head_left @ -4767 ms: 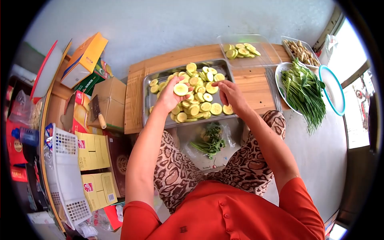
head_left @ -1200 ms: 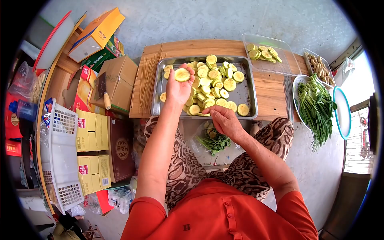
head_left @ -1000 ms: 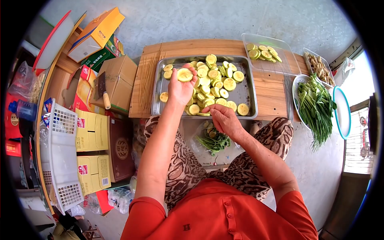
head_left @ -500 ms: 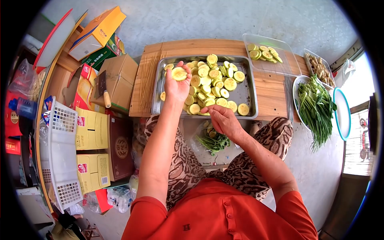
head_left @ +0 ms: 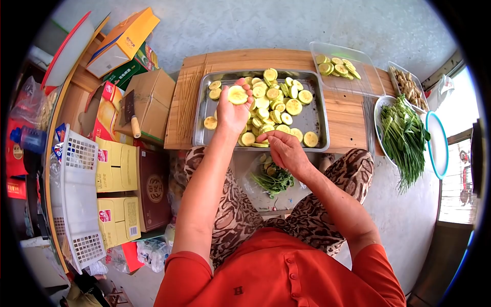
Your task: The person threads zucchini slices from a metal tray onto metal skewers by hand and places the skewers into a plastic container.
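My left hand (head_left: 233, 113), palm up over the tray, has its fingers curled round a pale zucchini slice (head_left: 237, 94). Closed in a pinch, my right hand (head_left: 287, 151) is at the tray's front edge; whatever it pinches is too thin or hidden to make out. Between and beyond the hands, a heap of round zucchini slices (head_left: 293, 107) fills the middle of the metal tray (head_left: 313, 125). A few single slices (head_left: 210, 122) lie on the tray's left side.
Thin wooden skewers (head_left: 190, 110) lie along the table's left side. A clear plastic box (head_left: 365, 77) with sliced zucchini stands back right, near a bowl of leafy greens (head_left: 404, 138). Left, a knife (head_left: 134, 118) rests by a cardboard box (head_left: 156, 97). A bag of greens (head_left: 272, 179) sits below.
My left hand has shifted a little to the right with its slice, uncovering more slices on the tray's left side. My right hand has barely moved.
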`<state>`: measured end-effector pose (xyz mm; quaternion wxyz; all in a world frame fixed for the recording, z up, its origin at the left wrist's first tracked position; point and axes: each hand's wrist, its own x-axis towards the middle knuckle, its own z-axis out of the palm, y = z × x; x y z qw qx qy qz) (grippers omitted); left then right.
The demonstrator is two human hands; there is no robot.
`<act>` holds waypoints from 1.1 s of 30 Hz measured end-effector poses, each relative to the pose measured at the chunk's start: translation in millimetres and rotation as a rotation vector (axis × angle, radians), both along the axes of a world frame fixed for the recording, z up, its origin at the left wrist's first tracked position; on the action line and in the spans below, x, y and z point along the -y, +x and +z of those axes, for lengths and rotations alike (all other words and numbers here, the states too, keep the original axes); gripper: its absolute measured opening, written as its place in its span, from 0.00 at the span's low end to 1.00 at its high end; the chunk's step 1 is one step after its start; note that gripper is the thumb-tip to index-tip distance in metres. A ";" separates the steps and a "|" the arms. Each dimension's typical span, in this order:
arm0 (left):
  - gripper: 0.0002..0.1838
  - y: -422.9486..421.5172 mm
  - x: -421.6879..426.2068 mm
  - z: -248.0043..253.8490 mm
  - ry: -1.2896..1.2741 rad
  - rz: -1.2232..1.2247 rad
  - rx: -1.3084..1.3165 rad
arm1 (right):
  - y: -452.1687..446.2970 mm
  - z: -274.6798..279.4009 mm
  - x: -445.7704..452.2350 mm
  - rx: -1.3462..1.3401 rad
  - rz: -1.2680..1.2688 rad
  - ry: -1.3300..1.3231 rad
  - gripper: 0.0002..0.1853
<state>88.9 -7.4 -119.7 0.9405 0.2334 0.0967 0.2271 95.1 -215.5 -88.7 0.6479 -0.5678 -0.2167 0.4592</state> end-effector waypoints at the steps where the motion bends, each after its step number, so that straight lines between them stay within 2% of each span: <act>1: 0.22 0.3 -0.4 -0.3 -0.003 -0.006 0.002 | 0.1 0.5 -0.3 0.008 -0.001 -0.001 0.12; 17: 0.25 0.7 0.5 -12.4 -0.083 -0.100 0.094 | -1.2 -9.9 -13.1 0.057 -0.020 0.043 0.12; 24: 0.26 1.7 15.6 -11.1 -0.054 -0.105 0.019 | 2.2 -9.7 -23.7 0.079 -0.068 0.038 0.13; 33: 0.27 -4.0 34.0 8.4 0.208 -0.205 -0.103 | 16.0 -18.9 -28.5 0.137 -0.127 0.091 0.12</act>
